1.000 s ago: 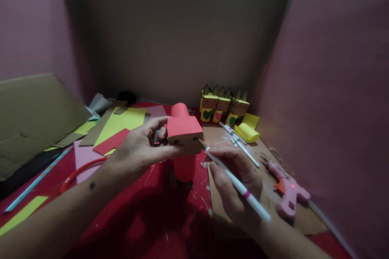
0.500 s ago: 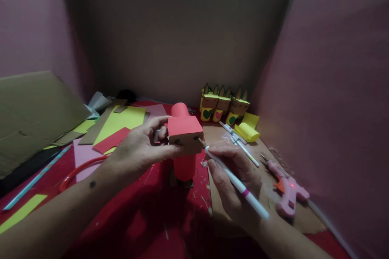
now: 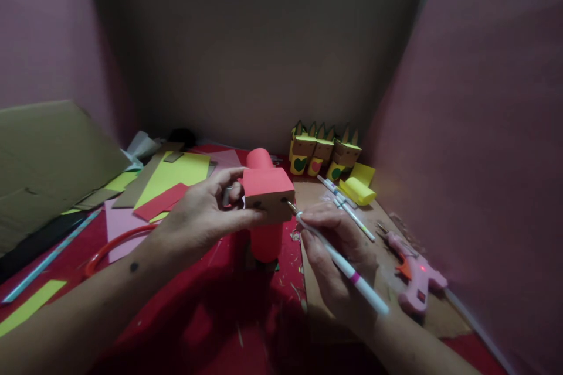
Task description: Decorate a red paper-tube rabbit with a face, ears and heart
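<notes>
My left hand (image 3: 220,205) grips a red paper figure (image 3: 269,181) by the side of its box-shaped head, thumb across the cardboard front. That front carries two dark eye spots, and a red paper tube stands below the head. Between the fingers and thumb of my right hand (image 3: 338,252) is a white pen (image 3: 347,269) with a purple band. The pen's tip touches or nearly touches the right-hand eye spot. Whether it makes contact is too small to tell.
At the back stand several finished-looking yellow animal figures (image 3: 325,149). Markers (image 3: 347,208) and rolled yellow paper (image 3: 358,190) lie on a cardboard sheet (image 3: 316,281), with a pink glue gun (image 3: 416,275) at right. Coloured paper (image 3: 180,176) and red-handled scissors (image 3: 118,240) are at left.
Both hands keep almost the same pose. The pen tip stays at the right-hand eye spot, and the view has shifted very slightly.
</notes>
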Motion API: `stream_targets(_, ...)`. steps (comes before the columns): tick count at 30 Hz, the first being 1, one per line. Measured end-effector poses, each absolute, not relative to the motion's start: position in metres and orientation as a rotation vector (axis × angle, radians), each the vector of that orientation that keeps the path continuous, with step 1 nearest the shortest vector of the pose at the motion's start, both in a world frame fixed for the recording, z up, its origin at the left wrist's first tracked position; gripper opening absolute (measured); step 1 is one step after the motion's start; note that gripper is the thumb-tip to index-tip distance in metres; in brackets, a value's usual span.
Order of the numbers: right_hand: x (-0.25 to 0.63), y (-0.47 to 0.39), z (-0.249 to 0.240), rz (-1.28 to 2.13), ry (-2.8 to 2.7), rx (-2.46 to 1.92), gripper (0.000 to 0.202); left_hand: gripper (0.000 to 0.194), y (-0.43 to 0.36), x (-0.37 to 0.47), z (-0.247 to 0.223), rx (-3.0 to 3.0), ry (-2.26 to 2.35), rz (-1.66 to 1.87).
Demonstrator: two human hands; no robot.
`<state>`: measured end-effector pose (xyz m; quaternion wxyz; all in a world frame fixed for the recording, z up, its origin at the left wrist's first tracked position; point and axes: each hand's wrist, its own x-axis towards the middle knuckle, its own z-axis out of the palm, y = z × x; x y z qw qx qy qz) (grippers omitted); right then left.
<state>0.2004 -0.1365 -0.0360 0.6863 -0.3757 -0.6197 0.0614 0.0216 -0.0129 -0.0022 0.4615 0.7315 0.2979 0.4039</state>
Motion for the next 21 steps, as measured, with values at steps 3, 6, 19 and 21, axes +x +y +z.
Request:
stream_targets(3, 0.2005, -0.1359, -0.0355, 0.123, -1.388, -0.829, 0.028, 0.071, -0.0124, 0.0219, -0.0032, 1.792, 0.726, 0.994)
stream_targets(6, 0.2005, -0.1357, -0.0356, 0.138, -1.396, -0.835, 0.027, 0.072, -0.0123, 0.0216, -0.0035, 1.786, 0.732, 0.987)
stream_targets(19, 0.2004, -0.1374, -0.0331, 0.097, -1.397, -0.859, 0.028, 0.069, -0.0135, 0.0206, -0.0012, 1.8, 0.752, 0.991)
stream_targets(21, 0.2008, -0.1371, -0.0332, 0.071, -1.403, -0.845, 0.028, 0.071, -0.0149, 0.0209, 0.0, 1.803, 0.775, 0.982)
